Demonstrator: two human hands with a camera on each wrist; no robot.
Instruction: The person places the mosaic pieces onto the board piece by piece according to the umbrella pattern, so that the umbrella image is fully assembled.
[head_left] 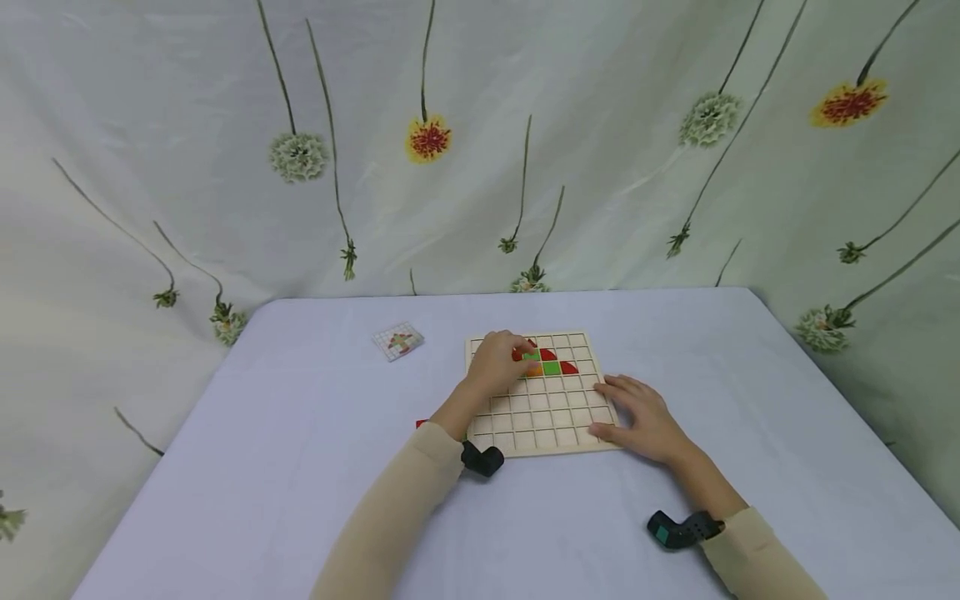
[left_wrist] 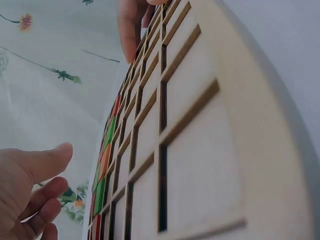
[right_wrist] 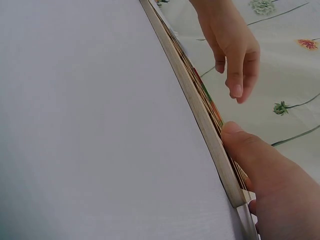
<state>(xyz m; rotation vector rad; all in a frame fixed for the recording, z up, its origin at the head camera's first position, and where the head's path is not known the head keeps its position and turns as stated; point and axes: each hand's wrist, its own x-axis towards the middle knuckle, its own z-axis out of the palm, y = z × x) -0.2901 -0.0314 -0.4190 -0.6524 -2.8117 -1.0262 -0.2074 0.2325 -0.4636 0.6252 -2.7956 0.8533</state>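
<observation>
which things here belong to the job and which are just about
Part of the job:
wooden grid board, touched by the right hand
coloured pieces on it, near the left hand
small patterned card, probably, given its similar colours
red item by the left forearm, likely

Just about:
white tablecloth
flowered backdrop
black wrist devices, worn

Curtained work area, pale table (head_left: pixel 300 433), flowered cloth backdrop (head_left: pixel 480 192), kind of room unclear

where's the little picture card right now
In the head view, the picture card lies toward the far side of the table, left of the wooden board and the left hand.
</observation>
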